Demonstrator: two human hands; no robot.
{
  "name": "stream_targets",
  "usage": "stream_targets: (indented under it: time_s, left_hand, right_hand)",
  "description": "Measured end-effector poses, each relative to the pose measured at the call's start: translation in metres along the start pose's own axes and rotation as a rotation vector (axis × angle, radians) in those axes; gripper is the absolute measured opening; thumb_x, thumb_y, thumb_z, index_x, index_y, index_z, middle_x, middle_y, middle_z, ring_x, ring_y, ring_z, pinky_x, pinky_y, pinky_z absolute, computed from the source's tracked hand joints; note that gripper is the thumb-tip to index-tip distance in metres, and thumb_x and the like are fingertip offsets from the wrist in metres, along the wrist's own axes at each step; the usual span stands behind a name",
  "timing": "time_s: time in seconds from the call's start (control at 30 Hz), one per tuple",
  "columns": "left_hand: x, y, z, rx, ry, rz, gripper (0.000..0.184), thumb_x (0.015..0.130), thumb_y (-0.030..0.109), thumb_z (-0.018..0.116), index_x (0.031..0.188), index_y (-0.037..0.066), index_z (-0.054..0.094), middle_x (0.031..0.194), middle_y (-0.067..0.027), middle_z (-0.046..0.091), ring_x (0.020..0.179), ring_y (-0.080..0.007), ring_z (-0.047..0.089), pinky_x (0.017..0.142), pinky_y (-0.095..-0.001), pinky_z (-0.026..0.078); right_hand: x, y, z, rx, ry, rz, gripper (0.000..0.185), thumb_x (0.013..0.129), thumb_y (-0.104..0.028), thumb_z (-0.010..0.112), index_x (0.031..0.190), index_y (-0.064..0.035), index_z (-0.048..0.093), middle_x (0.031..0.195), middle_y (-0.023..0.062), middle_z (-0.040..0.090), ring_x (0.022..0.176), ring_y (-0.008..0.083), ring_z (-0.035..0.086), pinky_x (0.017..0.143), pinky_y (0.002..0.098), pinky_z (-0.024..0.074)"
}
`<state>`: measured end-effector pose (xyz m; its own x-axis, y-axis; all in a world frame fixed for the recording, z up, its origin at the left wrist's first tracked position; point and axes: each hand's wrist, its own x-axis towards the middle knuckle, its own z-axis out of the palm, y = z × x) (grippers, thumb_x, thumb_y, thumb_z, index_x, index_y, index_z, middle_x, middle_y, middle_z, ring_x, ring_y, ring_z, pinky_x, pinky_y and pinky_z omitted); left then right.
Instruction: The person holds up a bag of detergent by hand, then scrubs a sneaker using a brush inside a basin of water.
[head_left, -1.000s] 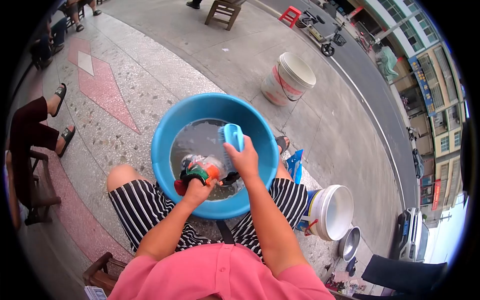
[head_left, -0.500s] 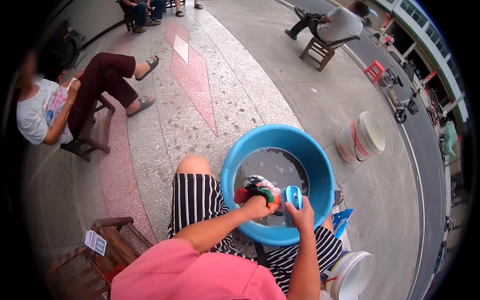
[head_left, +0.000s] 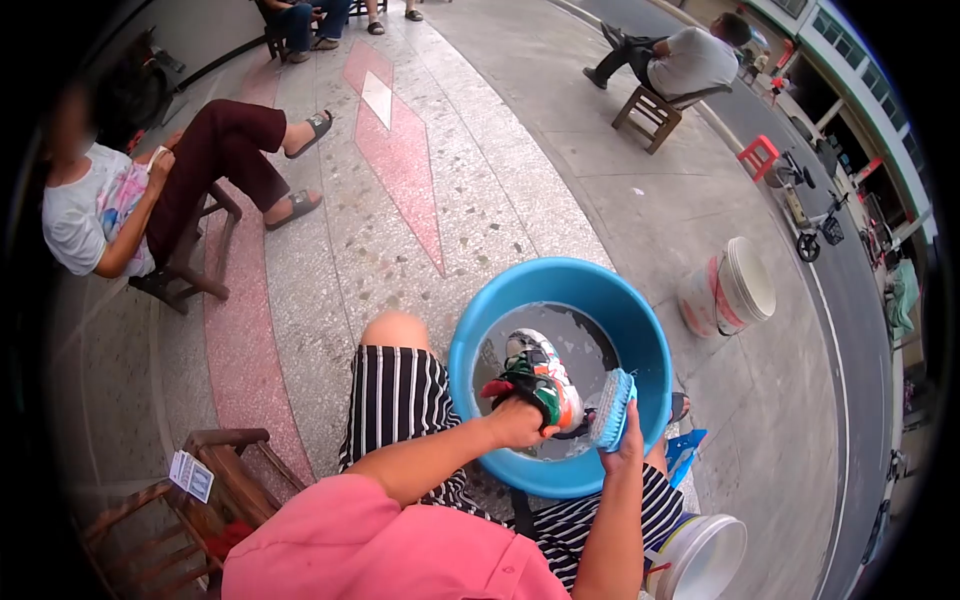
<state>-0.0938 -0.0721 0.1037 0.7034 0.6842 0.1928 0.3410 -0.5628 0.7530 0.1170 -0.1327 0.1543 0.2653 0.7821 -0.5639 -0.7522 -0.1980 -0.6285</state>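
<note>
My left hand (head_left: 517,424) is closed around the heel end of a multicoloured sneaker (head_left: 552,372) with white, green, orange and black parts. The sneaker is held over the grey, sudsy water (head_left: 590,325) in a blue plastic basin (head_left: 640,310), its toe pointing away from me. My right hand (head_left: 626,448) grips a blue scrub brush (head_left: 613,408) at the basin's right side. The brush's pale bristles face left and up, a small gap from the sneaker. Below the sneaker is a dark shape partly hidden in the water.
A white bucket (head_left: 705,550) stands by my right leg, and another bucket (head_left: 728,288) is beyond the basin. Cards (head_left: 191,476) lie on a wooden chair (head_left: 235,475) at left. A seated person (head_left: 110,215) is to the left; others sit farther back.
The brush has come away from the sneaker to the right and turned so its bristles show. The sneaker has swung so its side and toe are more visible.
</note>
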Motion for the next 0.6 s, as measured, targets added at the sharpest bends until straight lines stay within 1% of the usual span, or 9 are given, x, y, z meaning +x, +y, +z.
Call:
stream_targets:
  time_s: [0.03,0.13,0.3,0.33,0.4,0.47,0.5,0.53,0.6]
  left_hand:
    - [-0.002,0.008,-0.005,0.021,0.061,0.061,0.03,0.078,0.031,0.059,0.086,0.003,0.065,0.089,-0.0189,0.062,0.087,-0.0357,0.059,0.081,-0.0431,0.045]
    - [-0.001,0.025,-0.015,0.091,-0.206,0.186,0.031,0.077,0.031,0.06,0.091,0.003,0.062,0.091,-0.0195,0.06,0.09,-0.0376,0.057,0.083,-0.0448,0.044]
    - [-0.001,0.03,-0.019,0.111,-0.299,0.301,0.026,0.074,0.027,0.061,0.083,0.003,0.063,0.084,-0.0186,0.061,0.081,-0.0355,0.06,0.073,-0.0445,0.047]
    - [0.0,0.032,-0.026,0.186,-0.439,0.278,0.027,0.075,0.029,0.06,0.081,0.003,0.063,0.08,-0.0177,0.061,0.078,-0.0349,0.06,0.07,-0.0443,0.047]
    - [0.01,0.045,-0.045,0.336,-0.71,0.259,0.032,0.077,0.033,0.059,0.077,0.002,0.064,0.072,-0.0157,0.062,0.07,-0.0333,0.062,0.064,-0.044,0.048]
    - [0.006,0.033,-0.03,0.209,-0.603,0.246,0.027,0.075,0.027,0.062,0.08,0.001,0.064,0.076,-0.0161,0.063,0.075,-0.0333,0.062,0.067,-0.0436,0.049]
    - [0.006,0.034,-0.032,0.222,-0.57,0.296,0.026,0.074,0.026,0.063,0.08,0.001,0.065,0.077,-0.0162,0.063,0.076,-0.0331,0.062,0.068,-0.0434,0.049]
    - [0.008,0.036,-0.038,0.237,-0.529,0.316,0.024,0.073,0.025,0.063,0.079,0.002,0.065,0.078,-0.0162,0.063,0.076,-0.033,0.062,0.068,-0.0432,0.049]
    - [0.015,0.028,-0.033,0.394,-0.628,0.393,0.023,0.071,0.024,0.064,0.077,0.003,0.065,0.077,-0.0158,0.063,0.075,-0.0324,0.062,0.068,-0.0427,0.05]
  right_hand:
    - [0.003,0.004,-0.008,-0.012,-0.051,0.027,0.036,0.088,-0.034,0.056,0.114,-0.009,0.054,0.101,0.0072,0.062,0.087,0.0252,0.062,0.076,0.0404,0.0518]
    - [0.001,0.014,-0.011,0.034,0.039,0.089,0.039,0.09,-0.032,0.053,0.117,-0.0051,0.051,0.105,0.0097,0.061,0.094,0.0259,0.061,0.083,0.041,0.0497]
    - [-0.021,0.021,-0.026,0.056,-0.211,0.132,0.055,0.08,-0.029,0.065,0.125,-0.0041,0.046,0.121,0.0119,0.055,0.11,0.0279,0.053,0.096,0.0438,0.0415]
    - [-0.027,0.024,-0.024,0.038,-0.305,0.121,0.058,0.078,-0.03,0.066,0.125,-0.0026,0.046,0.12,0.0127,0.055,0.109,0.0286,0.054,0.094,0.0441,0.0431]
    - [-0.016,0.038,-0.044,-0.024,-0.426,0.163,0.06,0.076,-0.033,0.068,0.121,0.0003,0.048,0.109,0.0148,0.06,0.091,0.0303,0.062,0.081,0.0451,0.0502]
    - [-0.031,0.032,-0.028,0.064,-0.405,0.237,0.051,0.074,-0.03,0.07,0.112,0.0006,0.054,0.097,0.0146,0.063,0.084,0.0267,0.064,0.075,0.0394,0.0534]
    - [-0.018,0.041,-0.043,0.101,-0.438,0.241,0.053,0.075,-0.031,0.07,0.115,0.0001,0.053,0.103,0.0143,0.062,0.089,0.0272,0.063,0.079,0.04,0.0521]
    - [-0.02,0.043,-0.041,0.121,-0.326,0.2,0.058,0.075,-0.032,0.07,0.119,-0.001,0.051,0.11,0.0135,0.06,0.097,0.028,0.061,0.087,0.0415,0.049]
    - [-0.029,0.042,-0.03,0.246,-0.352,0.193,0.062,0.074,-0.032,0.072,0.123,-0.0027,0.048,0.116,0.0126,0.058,0.105,0.0287,0.057,0.093,0.0417,0.0447]
